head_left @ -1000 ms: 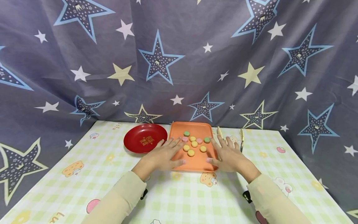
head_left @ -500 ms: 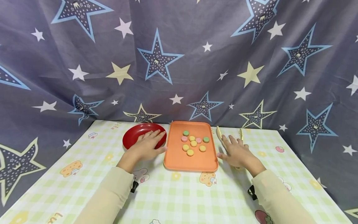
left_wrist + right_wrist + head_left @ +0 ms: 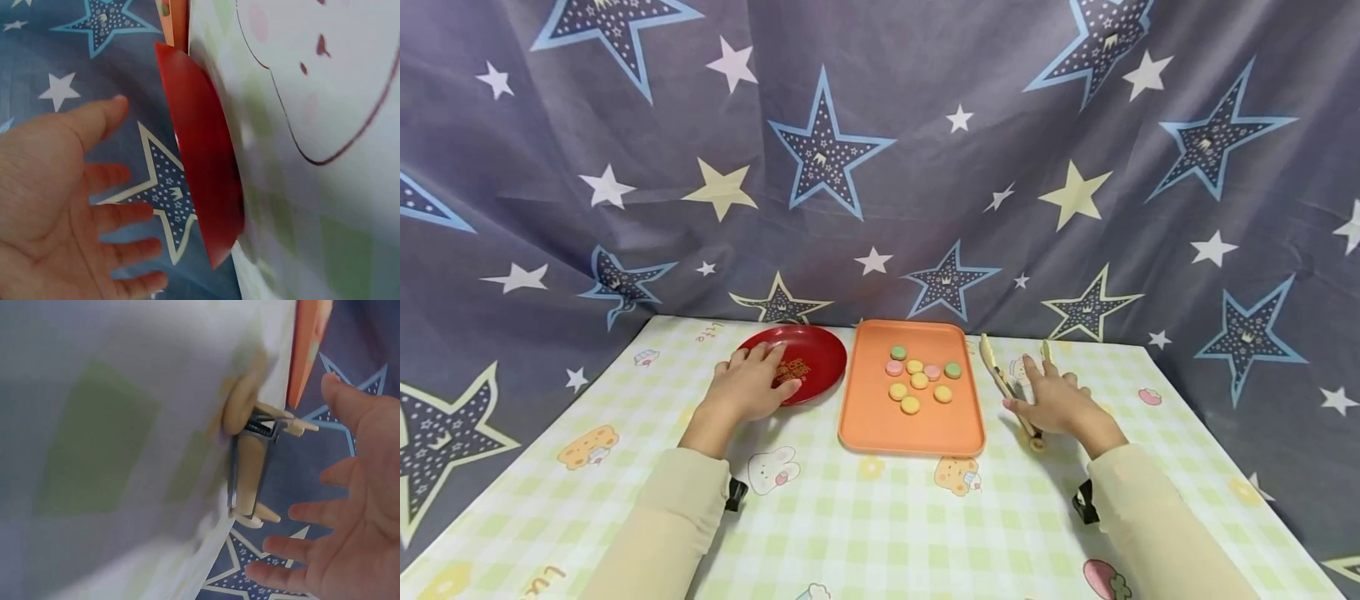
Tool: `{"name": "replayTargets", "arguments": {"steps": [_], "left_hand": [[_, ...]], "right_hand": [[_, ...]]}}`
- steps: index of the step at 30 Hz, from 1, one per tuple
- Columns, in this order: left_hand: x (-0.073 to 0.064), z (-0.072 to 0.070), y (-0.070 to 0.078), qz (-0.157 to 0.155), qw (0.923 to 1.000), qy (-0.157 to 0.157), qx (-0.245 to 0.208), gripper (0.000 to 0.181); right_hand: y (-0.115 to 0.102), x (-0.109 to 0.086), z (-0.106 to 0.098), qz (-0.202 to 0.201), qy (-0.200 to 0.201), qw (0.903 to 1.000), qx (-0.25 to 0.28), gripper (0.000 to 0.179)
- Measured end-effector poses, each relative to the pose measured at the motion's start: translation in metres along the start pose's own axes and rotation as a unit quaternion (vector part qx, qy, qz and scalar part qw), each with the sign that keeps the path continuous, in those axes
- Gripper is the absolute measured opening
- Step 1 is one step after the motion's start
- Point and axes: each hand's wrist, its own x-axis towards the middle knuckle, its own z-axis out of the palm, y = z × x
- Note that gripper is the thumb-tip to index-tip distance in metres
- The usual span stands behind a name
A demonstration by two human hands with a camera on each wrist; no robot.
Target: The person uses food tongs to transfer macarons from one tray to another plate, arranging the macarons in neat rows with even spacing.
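My left hand [image 3: 745, 387] is hovering over the near-left part of the red plate [image 3: 822, 360], its fingers spreading apart and holding nothing. To the plate's right, the orange tray [image 3: 910, 433] is lying flat on the worktop [image 3: 880, 533], which is wearing a green-and-white checked cloth. Nine macarons [image 3: 919, 381], five yellow, two pink and two green, are sitting loosely grouped in the tray's middle. Just right of it, the tongs [image 3: 1001, 380] are resting with their arms splaying away from me. Above them my right hand [image 3: 1060, 404] is hanging, fingers parting, gripping nothing.
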Motion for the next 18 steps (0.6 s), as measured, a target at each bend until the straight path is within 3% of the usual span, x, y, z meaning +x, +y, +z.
{"name": "replayTargets", "arguments": {"steps": [6,12,18], "left_hand": [[0.001,0.002,-0.014,-0.053,0.9984,0.006,-0.02,0.081],[0.008,0.002,-0.036,-0.069,0.9935,0.016,-0.09,0.081],[0.013,-0.001,-0.057,-0.072,0.982,0.013,-0.174,0.081]], "right_hand": [[0.008,0.002,-0.004,0.013,-0.009,0.9997,0.018,0.096],[0.012,0.005,-0.002,0.038,-0.004,0.9991,0.021,0.098],[0.01,0.007,-0.002,0.09,-0.018,0.9941,0.058,0.102]]}}
